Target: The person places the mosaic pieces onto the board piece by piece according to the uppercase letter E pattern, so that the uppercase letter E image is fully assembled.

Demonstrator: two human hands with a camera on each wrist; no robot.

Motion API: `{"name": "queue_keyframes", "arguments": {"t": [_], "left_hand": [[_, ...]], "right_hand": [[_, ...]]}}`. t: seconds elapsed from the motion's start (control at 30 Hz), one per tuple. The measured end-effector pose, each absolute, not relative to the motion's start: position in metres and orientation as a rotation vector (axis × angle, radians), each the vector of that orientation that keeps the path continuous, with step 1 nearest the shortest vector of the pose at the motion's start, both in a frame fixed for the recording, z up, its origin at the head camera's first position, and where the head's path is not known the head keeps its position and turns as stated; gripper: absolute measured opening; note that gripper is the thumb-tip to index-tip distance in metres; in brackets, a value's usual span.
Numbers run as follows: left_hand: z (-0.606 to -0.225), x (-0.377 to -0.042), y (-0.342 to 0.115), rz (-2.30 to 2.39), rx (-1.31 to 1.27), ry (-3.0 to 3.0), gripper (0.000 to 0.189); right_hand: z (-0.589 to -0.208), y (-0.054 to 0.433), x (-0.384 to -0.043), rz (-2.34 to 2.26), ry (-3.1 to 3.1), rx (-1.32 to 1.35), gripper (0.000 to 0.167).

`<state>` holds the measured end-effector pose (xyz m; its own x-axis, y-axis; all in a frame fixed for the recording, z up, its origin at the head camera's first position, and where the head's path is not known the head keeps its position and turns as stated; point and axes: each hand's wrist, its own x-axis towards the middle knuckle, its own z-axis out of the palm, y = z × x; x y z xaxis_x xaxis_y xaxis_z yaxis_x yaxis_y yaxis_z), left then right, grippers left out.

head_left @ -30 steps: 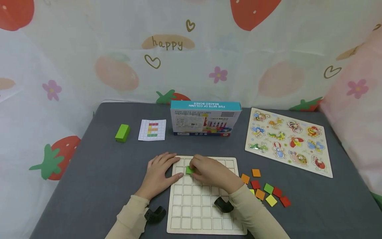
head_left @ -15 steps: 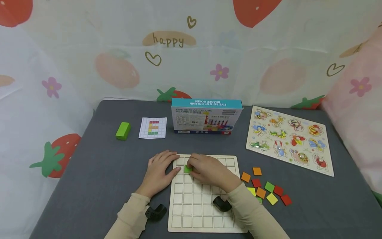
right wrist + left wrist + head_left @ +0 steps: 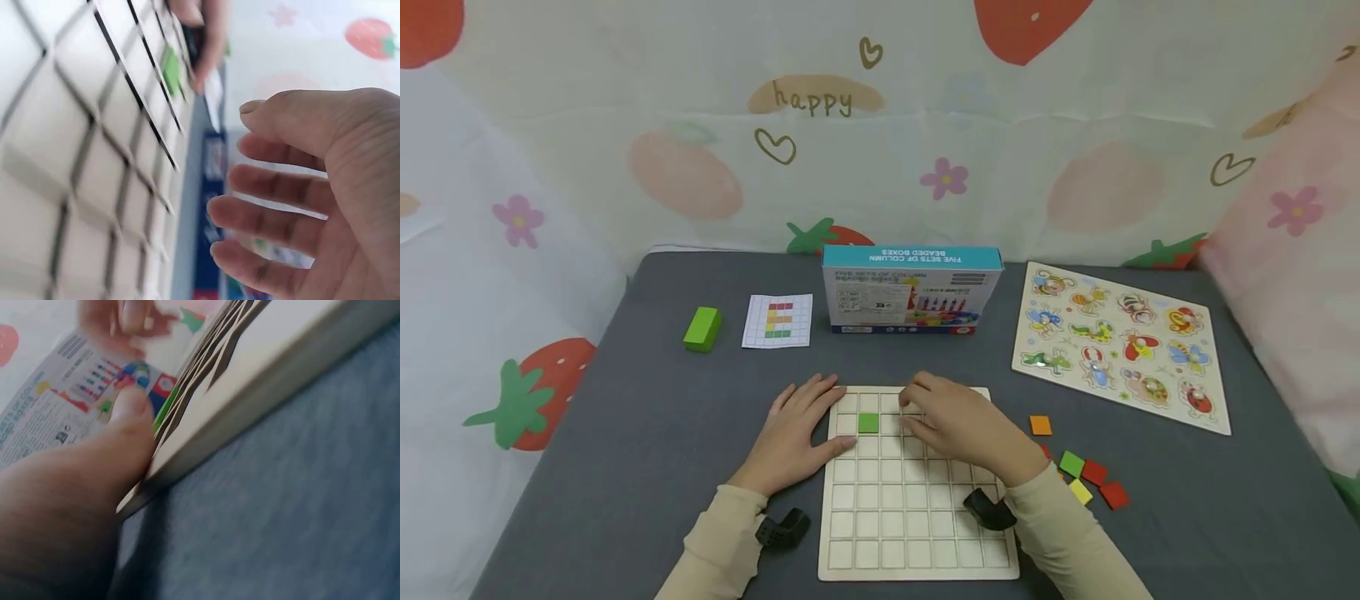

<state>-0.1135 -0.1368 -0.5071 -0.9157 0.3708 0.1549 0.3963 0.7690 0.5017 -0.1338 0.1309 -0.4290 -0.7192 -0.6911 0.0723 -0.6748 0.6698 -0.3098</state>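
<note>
A pale wooden grid board lies on the table in front of me. One green square tile sits in a cell of its second row, near the left side. My left hand rests at the board's upper left edge, fingers extended and thumb lying over the rim; the left wrist view shows that thumb against the board's side. Over the upper right part of the board hovers my right hand, a little right of the tile. In the right wrist view its fingers are loosely bent, apart from the thumb, holding nothing.
Several loose orange, red, green and yellow tiles lie right of the board, partly behind the right forearm. Behind the board are a green block, a pattern card and an upright box. An insect puzzle board lies back right.
My right hand has let go of the green tile and moved right, leaving the tile in its cell. The left hand stays at the board's edge. The head view has shifted slightly.
</note>
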Motion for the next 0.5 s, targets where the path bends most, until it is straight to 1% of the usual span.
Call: {"name": "queue_keyframes", "arguments": {"t": [0.1,0.2,0.5], "left_hand": [[-0.508,-0.114,-0.14,-0.843,-0.647,-2.937,0.076],[-0.508,-0.115,-0.141,-0.837,-0.661,-2.954,0.077],[-0.509,-0.112,-0.139,-0.83,-0.659,-2.969,0.078]], "right_hand": [[-0.421,0.158,-0.129,-0.488,2.888,-1.101,0.019],[-0.419,0.186,-0.123,-0.44,2.937,-1.023,0.019],[-0.426,0.252,-0.094,-0.424,2.859,-0.611,0.021]]}}
